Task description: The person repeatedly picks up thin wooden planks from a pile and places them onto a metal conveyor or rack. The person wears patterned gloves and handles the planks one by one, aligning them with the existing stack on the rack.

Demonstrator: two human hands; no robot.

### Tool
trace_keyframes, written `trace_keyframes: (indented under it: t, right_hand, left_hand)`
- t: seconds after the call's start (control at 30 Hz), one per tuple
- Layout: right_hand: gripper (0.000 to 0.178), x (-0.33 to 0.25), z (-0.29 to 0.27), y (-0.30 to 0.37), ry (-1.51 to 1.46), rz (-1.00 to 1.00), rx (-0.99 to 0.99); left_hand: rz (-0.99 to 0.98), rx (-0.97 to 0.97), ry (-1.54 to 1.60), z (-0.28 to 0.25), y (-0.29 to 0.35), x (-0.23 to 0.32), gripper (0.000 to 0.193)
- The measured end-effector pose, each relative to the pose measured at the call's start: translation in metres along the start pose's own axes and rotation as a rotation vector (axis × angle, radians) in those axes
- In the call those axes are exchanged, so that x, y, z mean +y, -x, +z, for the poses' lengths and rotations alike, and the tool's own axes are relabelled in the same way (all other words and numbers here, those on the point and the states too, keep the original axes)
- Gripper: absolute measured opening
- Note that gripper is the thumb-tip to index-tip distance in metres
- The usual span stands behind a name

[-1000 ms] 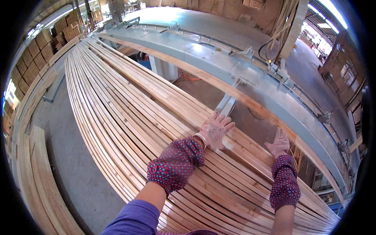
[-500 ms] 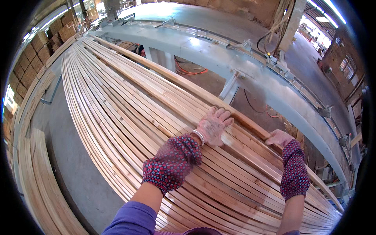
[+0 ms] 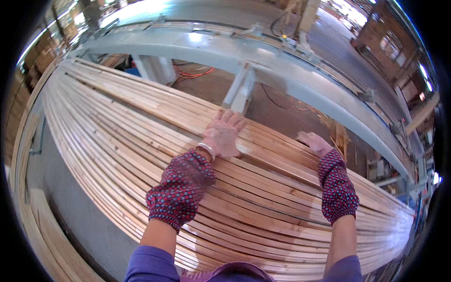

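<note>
My left hand (image 3: 222, 134) lies palm down on a wide layer of long, thin wooden strips (image 3: 155, 155), its fingers spread toward the far edge. To its right, my right hand (image 3: 315, 143) is at that far edge, with its fingers partly bent and a dark gap by the fingertips. No strip shows in it, though its underside is hidden. Both forearms wear red and blue patterned sleeve covers, and a pale band circles the left wrist. The strips lie side by side, with a few narrow gaps between them.
Beyond the strips runs a long grey metal frame (image 3: 206, 46) with clamps along it and a crossbar (image 3: 240, 87) reaching toward me. An orange hose (image 3: 197, 74) and scrap wood (image 3: 341, 137) lie on the floor beneath. More long boards (image 3: 51, 235) are at the near left.
The separate strip along the far edge, held by my right hand before, no longer stands apart there. My left hand stays spread on the layer. The whole view has shifted.
</note>
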State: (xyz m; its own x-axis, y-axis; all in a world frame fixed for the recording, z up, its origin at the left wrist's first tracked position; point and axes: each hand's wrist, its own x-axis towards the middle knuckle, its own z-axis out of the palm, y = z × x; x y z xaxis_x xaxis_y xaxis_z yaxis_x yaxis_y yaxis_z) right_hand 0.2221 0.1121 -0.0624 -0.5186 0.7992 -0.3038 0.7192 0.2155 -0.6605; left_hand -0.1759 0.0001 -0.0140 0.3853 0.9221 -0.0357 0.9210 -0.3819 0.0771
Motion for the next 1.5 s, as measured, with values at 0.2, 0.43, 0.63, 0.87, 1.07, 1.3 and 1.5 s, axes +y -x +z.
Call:
trace_keyframes:
  t: [0.2,0.43,0.63,0.87,1.07,1.3,1.5]
  right_hand:
    - [0.064,-0.072,0.055,0.039,0.493,0.123,0.364]
    - [0.061,-0.05,0.044,0.081,0.522,0.32,0.511]
    - [0.066,-0.057,0.047,0.083,0.63,0.332,0.476]
    - [0.062,-0.053,0.054,0.088,0.556,0.334,0.553]
    - [0.059,-0.055,0.053,0.081,0.56,0.326,0.549]
    - [0.059,-0.053,0.053,0.085,0.55,0.365,0.545]
    - [0.06,-0.054,0.052,0.086,0.529,0.364,0.553]
  left_hand:
    - [-0.028,0.078,-0.063,0.027,0.001,-0.012,0.114]
    - [0.059,0.101,-0.058,0.023,-0.009,-0.012,0.111]
    - [0.122,-0.04,-0.194,0.006,-0.018,-0.003,0.122]
    - [0.067,-0.036,-0.16,0.017,-0.019,-0.003,0.123]
    - [0.083,0.084,-0.12,0.033,-0.02,-0.016,0.123]
    - [0.132,0.167,-0.14,0.045,-0.025,-0.022,0.12]
    - [0.126,0.177,-0.151,0.049,-0.026,-0.024,0.12]
